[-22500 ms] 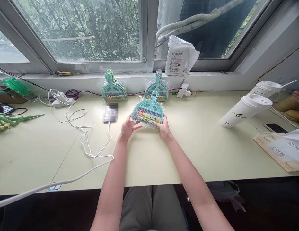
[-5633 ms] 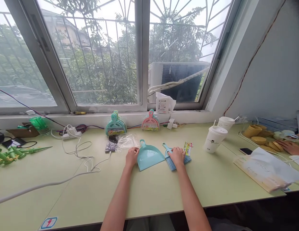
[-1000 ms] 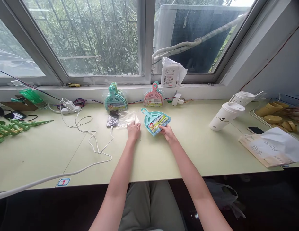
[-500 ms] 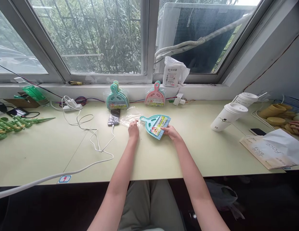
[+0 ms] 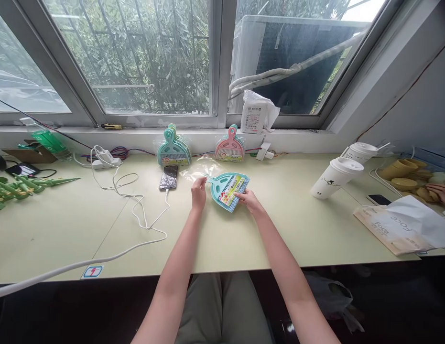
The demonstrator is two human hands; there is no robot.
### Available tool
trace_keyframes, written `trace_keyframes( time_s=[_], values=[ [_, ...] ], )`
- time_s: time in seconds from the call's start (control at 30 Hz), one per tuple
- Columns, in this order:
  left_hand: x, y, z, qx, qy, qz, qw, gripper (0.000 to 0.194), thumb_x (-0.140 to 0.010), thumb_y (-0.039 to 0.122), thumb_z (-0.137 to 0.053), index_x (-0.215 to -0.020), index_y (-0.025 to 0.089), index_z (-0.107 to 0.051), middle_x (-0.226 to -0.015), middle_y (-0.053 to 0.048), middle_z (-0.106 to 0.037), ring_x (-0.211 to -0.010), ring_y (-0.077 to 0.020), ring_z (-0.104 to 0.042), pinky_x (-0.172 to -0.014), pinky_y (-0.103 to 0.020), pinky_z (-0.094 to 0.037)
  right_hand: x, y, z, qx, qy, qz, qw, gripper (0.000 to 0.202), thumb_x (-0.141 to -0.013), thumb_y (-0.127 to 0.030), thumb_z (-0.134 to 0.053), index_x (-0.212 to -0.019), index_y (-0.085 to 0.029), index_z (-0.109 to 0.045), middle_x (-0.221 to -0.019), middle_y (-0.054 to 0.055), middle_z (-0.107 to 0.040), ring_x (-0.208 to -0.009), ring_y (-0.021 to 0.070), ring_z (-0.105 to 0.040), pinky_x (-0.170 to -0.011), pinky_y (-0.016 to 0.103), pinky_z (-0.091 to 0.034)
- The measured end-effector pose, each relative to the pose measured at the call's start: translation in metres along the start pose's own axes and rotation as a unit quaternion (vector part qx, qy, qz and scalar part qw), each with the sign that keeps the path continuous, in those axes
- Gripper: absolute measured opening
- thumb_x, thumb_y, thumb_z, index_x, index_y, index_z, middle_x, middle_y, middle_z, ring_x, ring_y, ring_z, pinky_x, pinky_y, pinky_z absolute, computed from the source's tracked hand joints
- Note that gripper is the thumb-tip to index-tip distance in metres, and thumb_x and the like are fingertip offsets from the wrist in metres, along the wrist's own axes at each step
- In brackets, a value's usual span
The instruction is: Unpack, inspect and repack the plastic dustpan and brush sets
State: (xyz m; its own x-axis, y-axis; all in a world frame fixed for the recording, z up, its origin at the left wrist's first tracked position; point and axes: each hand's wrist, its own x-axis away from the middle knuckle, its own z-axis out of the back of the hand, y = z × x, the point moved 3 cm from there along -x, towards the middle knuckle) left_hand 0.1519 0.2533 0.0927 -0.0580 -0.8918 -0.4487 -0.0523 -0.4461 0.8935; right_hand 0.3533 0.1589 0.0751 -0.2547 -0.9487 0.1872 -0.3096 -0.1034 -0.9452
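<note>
A small teal dustpan and brush set (image 5: 218, 191) with a printed yellow-green label is tilted above the table, its handle pointing left. My right hand (image 5: 251, 200) grips its wide bristle end, thumb over the label. My left hand (image 5: 198, 193) has its fingers closed at the near edge of a clear plastic bag (image 5: 202, 168), beside the tip of the dustpan's handle. The bag is puffed out behind that hand. At the back, against the wall, stand wrapped teal dustpan sets (image 5: 174, 149) and a wrapped pink dustpan set (image 5: 230, 145).
A phone (image 5: 168, 177) on a white cable (image 5: 136, 246) lies left of the bag. Lidded white cups (image 5: 331, 179) and a paper packet (image 5: 390, 229) are on the right. Green plastic pieces (image 5: 21, 188) lie at far left. Another person's hand (image 5: 440, 193) shows at the right edge.
The plastic bag has lifted and spread wider at my left hand. My right hand has brought the dustpan set slightly left, its handle tip now next to my left fingers.
</note>
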Motion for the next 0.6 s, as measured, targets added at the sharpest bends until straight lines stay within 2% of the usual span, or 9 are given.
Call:
trace_keyframes(
  time_s=[0.07, 0.13, 0.2, 0.27, 0.33, 0.43, 0.5, 0.6],
  values=[
    [0.002, 0.005, -0.006, -0.053, -0.043, -0.022, 0.997, 0.019, -0.083, 0.016, -0.050, -0.092, 0.022, -0.065, -0.096, -0.006, -0.064, -0.100, -0.0216, -0.058, -0.102, -0.039, -0.037, 0.001, 0.000, -0.003, 0.004, -0.017, -0.001, 1.000, 0.029, -0.068, -0.016, -0.073, -0.096, -0.014, -0.065, -0.103, 0.009, -0.070, -0.090, 0.0222, -0.069, -0.078, 0.036, -0.059],
    [0.005, 0.013, -0.009, -0.142, -0.051, -0.063, 0.987, 0.021, -0.084, 0.017, -0.049, -0.099, 0.023, -0.063, -0.105, -0.005, -0.063, -0.111, -0.0225, -0.053, -0.109, -0.044, -0.027, 0.000, 0.001, -0.003, 0.000, -0.013, 0.006, 1.000, 0.030, -0.067, -0.017, -0.074, -0.095, -0.015, -0.065, -0.102, 0.009, -0.071, -0.090, 0.0228, -0.069, -0.079, 0.037, -0.058],
    [0.009, 0.021, -0.009, -0.217, 0.004, -0.102, 0.971, 0.034, -0.083, 0.020, -0.053, -0.117, 0.024, -0.054, -0.129, -0.008, -0.052, -0.128, -0.0240, -0.040, -0.114, -0.046, -0.015, -0.002, 0.002, -0.001, -0.012, -0.001, 0.018, 1.000, 0.030, -0.066, -0.018, -0.074, -0.095, -0.015, -0.065, -0.102, 0.008, -0.071, -0.091, 0.0230, -0.068, -0.080, 0.037, -0.058],
    [0.011, 0.024, -0.006, -0.236, 0.095, -0.109, 0.961, 0.063, -0.078, 0.026, -0.063, -0.134, 0.024, -0.034, -0.149, -0.011, -0.027, -0.139, -0.0259, -0.020, -0.115, -0.046, -0.011, -0.004, 0.003, 0.000, -0.027, 0.007, 0.032, 0.999, 0.030, -0.066, -0.018, -0.075, -0.095, -0.016, -0.065, -0.103, 0.008, -0.071, -0.092, 0.0225, -0.068, -0.079, 0.036, -0.059],
    [0.011, 0.019, -0.003, -0.207, 0.158, -0.072, 0.963, 0.086, -0.074, 0.033, -0.068, -0.142, 0.024, -0.015, -0.154, -0.013, -0.007, -0.143, -0.0268, -0.008, -0.115, -0.045, -0.013, -0.005, 0.003, -0.001, -0.038, 0.006, 0.043, 0.998, 0.031, -0.066, -0.018, -0.075, -0.095, -0.017, -0.064, -0.103, 0.007, -0.070, -0.091, 0.0216, -0.068, -0.078, 0.035, -0.059],
    [0.007, -0.002, -0.002, -0.108, 0.167, 0.045, 0.979, 0.093, -0.078, 0.038, -0.063, -0.143, 0.023, 0.001, -0.153, -0.017, 0.000, -0.142, -0.0268, -0.011, -0.113, -0.044, -0.020, -0.006, 0.003, -0.002, -0.044, -0.003, 0.052, 0.998, 0.031, -0.067, -0.018, -0.074, -0.096, -0.017, -0.064, -0.103, 0.007, -0.070, -0.091, 0.0212, -0.068, -0.078, 0.035, -0.059],
    [0.003, -0.015, -0.002, -0.072, 0.135, 0.102, 0.983, 0.086, -0.080, 0.036, -0.060, -0.144, 0.021, -0.004, -0.153, -0.018, -0.004, -0.142, -0.0268, -0.014, -0.113, -0.043, -0.022, -0.005, 0.004, -0.003, -0.039, -0.008, 0.050, 0.998, 0.030, -0.068, -0.018, -0.074, -0.096, -0.017, -0.064, -0.103, 0.007, -0.070, -0.091, 0.0213, -0.068, -0.078, 0.035, -0.059],
    [0.000, -0.023, -0.003, -0.071, 0.070, 0.104, 0.990, 0.072, -0.077, 0.026, -0.063, -0.139, 0.022, -0.025, -0.150, -0.015, -0.020, -0.139, -0.0273, -0.023, -0.112, -0.042, -0.026, -0.006, 0.006, -0.003, -0.030, -0.010, 0.041, 0.999, 0.028, -0.068, -0.017, -0.073, -0.095, -0.016, -0.065, -0.101, 0.007, -0.071, -0.090, 0.0213, -0.068, -0.077, 0.034, -0.060]
  ],
)
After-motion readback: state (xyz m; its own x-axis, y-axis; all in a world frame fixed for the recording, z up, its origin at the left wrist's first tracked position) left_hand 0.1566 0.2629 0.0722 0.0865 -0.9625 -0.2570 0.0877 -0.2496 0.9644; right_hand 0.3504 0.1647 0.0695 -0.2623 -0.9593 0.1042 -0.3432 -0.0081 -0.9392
